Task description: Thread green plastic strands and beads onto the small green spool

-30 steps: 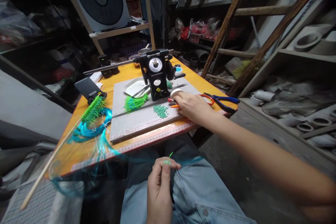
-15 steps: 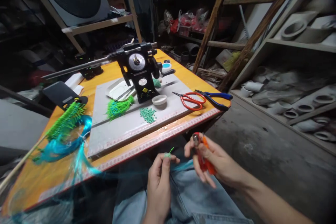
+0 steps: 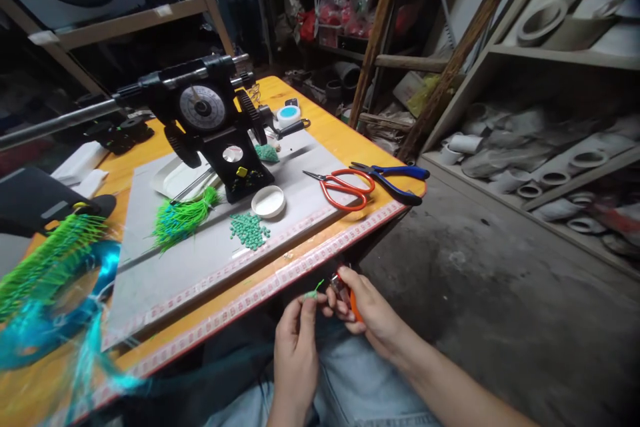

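Note:
Between thumb and fingertips, my left hand (image 3: 296,340) pinches a small pale-green bead (image 3: 311,294), out of which a bright green strand end (image 3: 321,285) sticks up. My right hand (image 3: 367,310) is closed around a red lighter (image 3: 341,287) whose metal top points toward the bead. An orange piece (image 3: 355,307) shows beside the lighter in the same hand; I cannot tell what it belongs to. The fingertips of both hands almost meet above my lap, in front of the table edge. On the board lie many green beads (image 3: 249,231) beside a white cap (image 3: 269,202).
A black winding machine (image 3: 215,120) with a long metal rod stands on the grey board (image 3: 200,267). Red-handled scissors (image 3: 347,188) and blue pliers (image 3: 395,180) lie at the table's right corner. Green bristly strands (image 3: 183,217) and a blue coil (image 3: 95,293) lie leftward.
My right hand has moved left with the lighter, closer to the bead in my left hand. The view has turned, so the table and machine appear farther left.

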The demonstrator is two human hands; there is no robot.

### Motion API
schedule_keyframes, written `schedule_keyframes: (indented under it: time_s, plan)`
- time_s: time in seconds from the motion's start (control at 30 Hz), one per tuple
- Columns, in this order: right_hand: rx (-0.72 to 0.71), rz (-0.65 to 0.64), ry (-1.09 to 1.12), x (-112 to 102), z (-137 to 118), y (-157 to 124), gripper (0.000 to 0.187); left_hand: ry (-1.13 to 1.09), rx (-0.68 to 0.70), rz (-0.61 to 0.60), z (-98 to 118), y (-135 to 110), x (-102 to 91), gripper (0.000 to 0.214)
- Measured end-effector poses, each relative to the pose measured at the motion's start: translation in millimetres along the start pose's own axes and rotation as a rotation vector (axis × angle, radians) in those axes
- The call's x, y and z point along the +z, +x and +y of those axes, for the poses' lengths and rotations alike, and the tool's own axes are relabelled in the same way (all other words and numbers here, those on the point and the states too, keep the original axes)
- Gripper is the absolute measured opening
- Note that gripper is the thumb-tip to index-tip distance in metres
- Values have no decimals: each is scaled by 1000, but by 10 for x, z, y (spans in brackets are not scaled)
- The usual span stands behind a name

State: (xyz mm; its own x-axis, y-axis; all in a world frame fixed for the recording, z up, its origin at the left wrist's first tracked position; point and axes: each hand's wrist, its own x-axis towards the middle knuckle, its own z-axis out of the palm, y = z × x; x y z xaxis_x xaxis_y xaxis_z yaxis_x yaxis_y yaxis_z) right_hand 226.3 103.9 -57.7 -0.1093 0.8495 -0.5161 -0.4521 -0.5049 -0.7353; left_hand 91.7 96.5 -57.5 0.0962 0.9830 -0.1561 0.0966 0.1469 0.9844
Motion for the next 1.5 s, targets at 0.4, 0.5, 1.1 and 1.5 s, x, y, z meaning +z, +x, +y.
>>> schedule_keyframes:
  time_s: [0.4, 0.5, 1.1, 1.5]
  plan:
    - [22, 44, 3, 27, 54, 56, 51, 31, -46, -21, -26, 85, 20, 37]
    - [15, 35, -4, 31, 54, 50, 51, 43, -41, -30, -12, 91, 17, 37]
    - [11, 7, -33, 5, 67, 41, 58, 22, -51, -74, 25, 105, -3, 33]
    - [3, -2, -21, 10, 72, 31, 58, 0, -54, -82, 63, 100, -1, 32]
